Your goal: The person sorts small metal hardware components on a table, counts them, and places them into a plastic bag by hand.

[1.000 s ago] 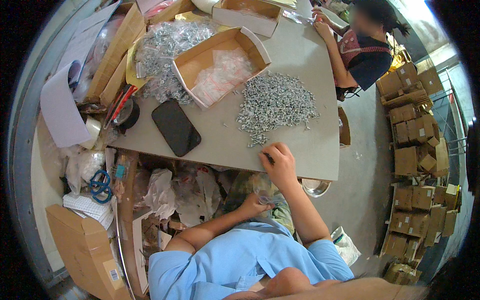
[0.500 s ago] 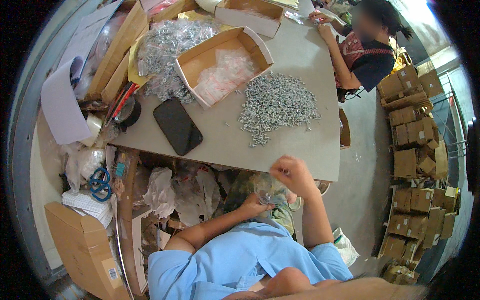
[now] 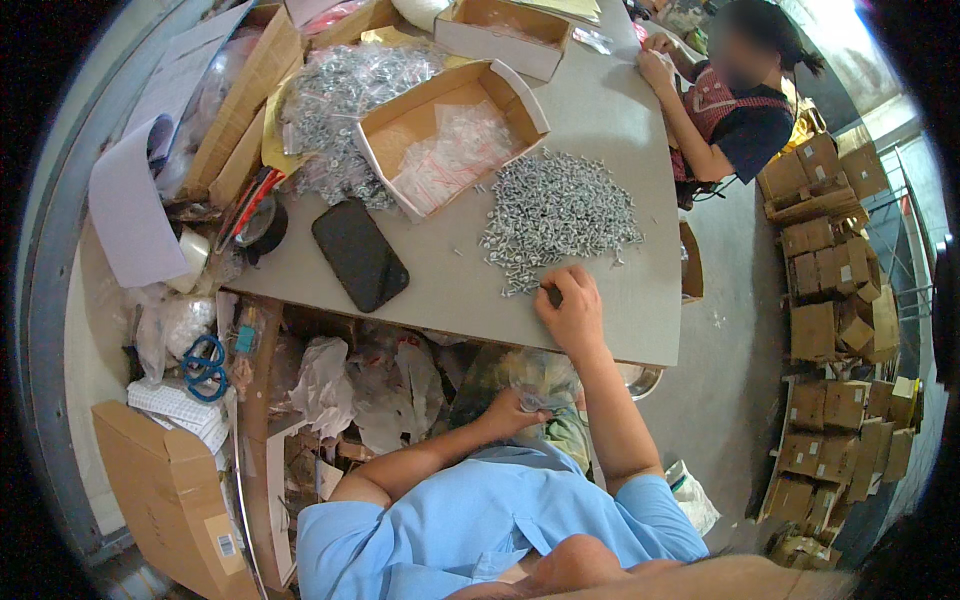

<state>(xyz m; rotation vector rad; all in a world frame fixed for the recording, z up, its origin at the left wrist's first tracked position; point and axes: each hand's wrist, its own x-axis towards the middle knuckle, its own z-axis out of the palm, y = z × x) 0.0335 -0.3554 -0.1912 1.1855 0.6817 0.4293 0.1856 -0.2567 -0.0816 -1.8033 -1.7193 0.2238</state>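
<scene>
Silver screws [image 3: 558, 212] lay in a loose heap right of centre on the grey bench [image 3: 450, 290], w/ a few strays trailing toward the near edge. Right hand [image 3: 574, 312] rested on the bench at the heap's lower edge, fingers curled shut & pinching at the nearest stray screws; what exactly sat between the fingertips was too small to tell. Left hand [image 3: 515, 410] was below the bench edge, lower centre of frame, closed on the mouth of a clear plastic bag [image 3: 525, 375] held in front of the blue shirt. Upper centre of frame, an open cardboard box [image 3: 400, 130] held small clear packets [image 3: 455, 150], just left of the heap. A black phone [image 3: 360, 254] lay flat on the bench, centre-left, near the box & apart from the screws. Behind the box, upper left, another mass of bagged silver hardware [image 3: 350, 90] was piled. A second cardboard box [image 3: 500, 35] stood at the top centre. Blue-handled scissors [image 3: 203, 365] lay in the clutter at the left, below bench level, w/ crumpled plastic bags nearby. Upper right, another person [image 3: 730, 110] sat at the far bench corner, hands on the bench. Stacked brown cartons [image 3: 840, 300] filled the right side of the frame on the floor.
</scene>
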